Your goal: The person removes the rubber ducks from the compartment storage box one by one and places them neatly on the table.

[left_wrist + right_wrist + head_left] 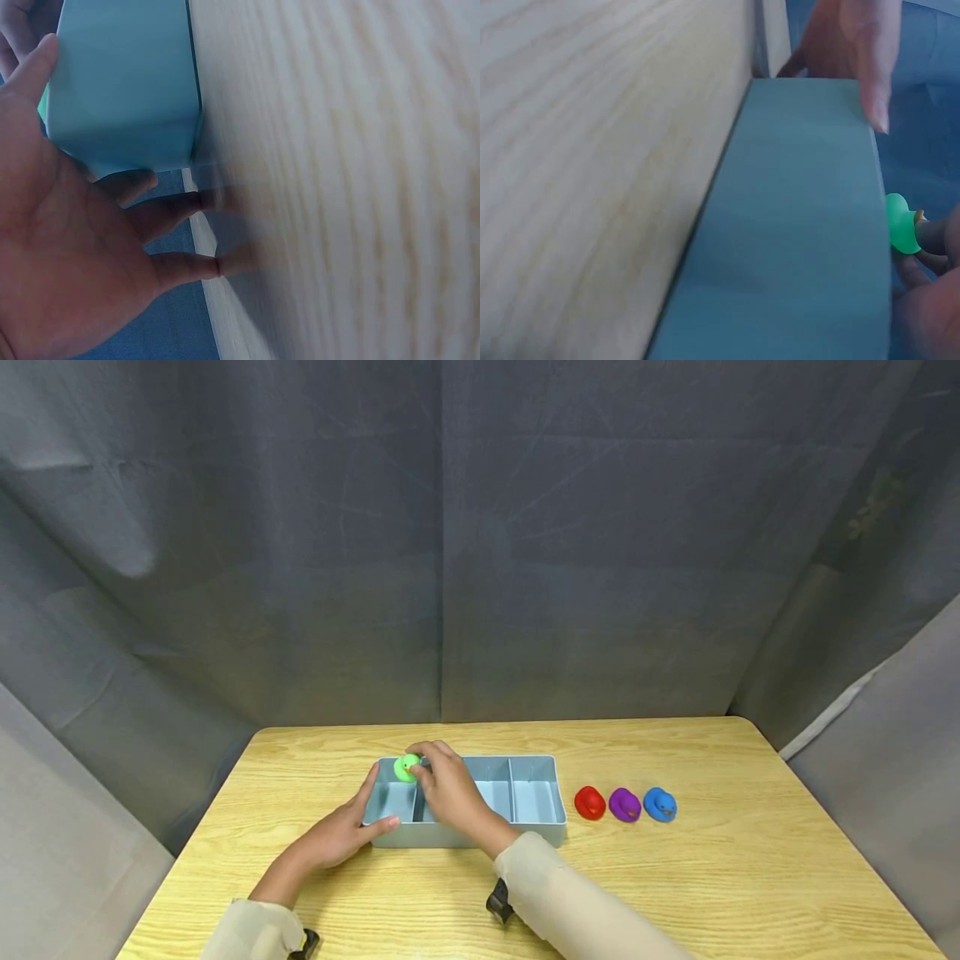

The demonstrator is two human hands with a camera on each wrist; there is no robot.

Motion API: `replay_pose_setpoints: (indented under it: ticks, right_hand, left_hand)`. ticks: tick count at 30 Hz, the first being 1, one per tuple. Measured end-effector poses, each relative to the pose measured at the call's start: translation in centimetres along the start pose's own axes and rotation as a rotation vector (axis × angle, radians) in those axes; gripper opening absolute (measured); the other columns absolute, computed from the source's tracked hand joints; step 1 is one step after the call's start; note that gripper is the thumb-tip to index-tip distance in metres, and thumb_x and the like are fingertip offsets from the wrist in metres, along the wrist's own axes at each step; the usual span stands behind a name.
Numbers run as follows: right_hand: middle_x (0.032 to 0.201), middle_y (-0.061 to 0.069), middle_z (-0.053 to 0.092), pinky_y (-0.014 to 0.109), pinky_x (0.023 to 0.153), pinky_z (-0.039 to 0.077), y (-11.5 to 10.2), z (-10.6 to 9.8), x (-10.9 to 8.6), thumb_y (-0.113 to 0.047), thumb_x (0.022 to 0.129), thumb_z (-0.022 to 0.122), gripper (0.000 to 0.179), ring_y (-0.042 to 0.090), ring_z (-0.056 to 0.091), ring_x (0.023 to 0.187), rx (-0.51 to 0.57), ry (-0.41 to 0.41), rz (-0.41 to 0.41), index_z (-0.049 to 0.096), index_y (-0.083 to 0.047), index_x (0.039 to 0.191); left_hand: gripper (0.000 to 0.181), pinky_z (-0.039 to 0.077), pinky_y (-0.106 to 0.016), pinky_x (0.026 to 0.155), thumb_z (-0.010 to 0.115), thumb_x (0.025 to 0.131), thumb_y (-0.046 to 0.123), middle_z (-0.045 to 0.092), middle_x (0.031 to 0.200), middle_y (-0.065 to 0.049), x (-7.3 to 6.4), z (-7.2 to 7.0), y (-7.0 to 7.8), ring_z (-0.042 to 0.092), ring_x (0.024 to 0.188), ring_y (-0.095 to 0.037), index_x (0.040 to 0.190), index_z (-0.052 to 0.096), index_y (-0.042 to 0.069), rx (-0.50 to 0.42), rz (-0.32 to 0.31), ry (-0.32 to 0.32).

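A green rubber duck is pinched between the thumb and fingers of my right hand, over the leftmost compartment of a grey-blue divided box. From the right wrist, the duck shows just past the box's upper edge, its orange beak near a fingertip. My left hand spreads around the box's front left corner with straight fingers, the thumb at the front rim and the index finger along the left side. In the left wrist view, the lower fingers of the left hand reach down to the tabletop.
Red, purple and blue rubber ducks stand in a row right of the box, on the wooden table. Grey curtains hang behind the table and at both sides.
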State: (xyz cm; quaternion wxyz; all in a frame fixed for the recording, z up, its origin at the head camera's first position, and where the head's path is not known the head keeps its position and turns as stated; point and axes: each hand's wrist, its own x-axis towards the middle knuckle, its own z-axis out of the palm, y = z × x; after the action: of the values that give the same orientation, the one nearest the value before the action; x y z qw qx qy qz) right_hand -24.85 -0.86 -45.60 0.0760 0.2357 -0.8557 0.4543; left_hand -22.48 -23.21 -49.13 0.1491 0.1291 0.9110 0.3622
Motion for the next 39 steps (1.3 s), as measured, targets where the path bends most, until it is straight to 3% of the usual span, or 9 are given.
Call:
replay_pose_setpoints:
  ticks: [9, 16, 23, 33, 39]
  right_hand:
    - [0.125, 0.006, 0.065, 0.028, 0.088, 0.057, 0.2, -1.8, -0.4, -0.009, 0.103, 0.063, 0.029, 0.019, 0.068, 0.102, -0.006, -0.048, -0.016, 0.064, -0.007, 0.131]
    - [0.12, 0.006, 0.064, 0.033, 0.089, 0.057, 0.9, -3.3, -1.3, -0.005, 0.101, 0.064, 0.025, 0.023, 0.069, 0.105, -0.004, -0.072, -0.038, 0.065, -0.008, 0.126]
    - [0.123, 0.004, 0.063, 0.036, 0.088, 0.057, 1.5, -5.3, -2.4, -0.005, 0.102, 0.062, 0.027, 0.023, 0.067, 0.106, 0.031, -0.083, -0.005, 0.063, -0.01, 0.129]
    - [0.12, 0.006, 0.065, 0.04, 0.093, 0.057, 2.8, -7.5, -4.3, -0.002, 0.1, 0.064, 0.027, 0.025, 0.067, 0.106, 0.031, -0.034, -0.024, 0.064, -0.007, 0.126]
    - [0.121, 0.004, 0.065, 0.039, 0.093, 0.057, 3.6, -8.9, -5.4, -0.002, 0.101, 0.063, 0.028, 0.024, 0.067, 0.107, 0.02, -0.031, 0.005, 0.064, -0.009, 0.128]
  left_hand:
    - [0.098, 0.033, -0.069, 0.111, 0.055, 0.103, 0.056, 0.01, 0.17, -0.026, -0.1, 0.0, 0.0, 0.032, 0.147, -0.053, 0.164, -0.017, 0.031, 0.008, -0.009, 0.004]
    - [0.096, 0.038, -0.066, 0.109, 0.056, 0.104, 0.051, 0.016, 0.169, -0.027, -0.1, 0.1, 0.1, 0.042, 0.142, -0.049, 0.165, -0.016, 0.03, 0.011, -0.006, 0.014]
    - [0.096, 0.034, -0.067, 0.112, 0.056, 0.104, 0.051, 0.013, 0.169, -0.026, -0.2, 0.0, 0.2, 0.035, 0.146, -0.052, 0.165, -0.016, 0.032, 0.012, -0.012, 0.015]
    - [0.097, 0.039, -0.066, 0.109, 0.057, 0.103, 0.056, 0.016, 0.168, -0.028, -0.3, 0.0, 0.2, 0.057, 0.13, -0.047, 0.164, -0.016, 0.036, 0.029, -0.01, 0.01]
    - [0.096, 0.034, -0.069, 0.111, 0.055, 0.103, 0.056, 0.014, 0.168, -0.027, -0.4, -0.1, 0.3, 0.046, 0.138, -0.053, 0.163, -0.017, 0.037, 0.033, 0.0, 0.01]
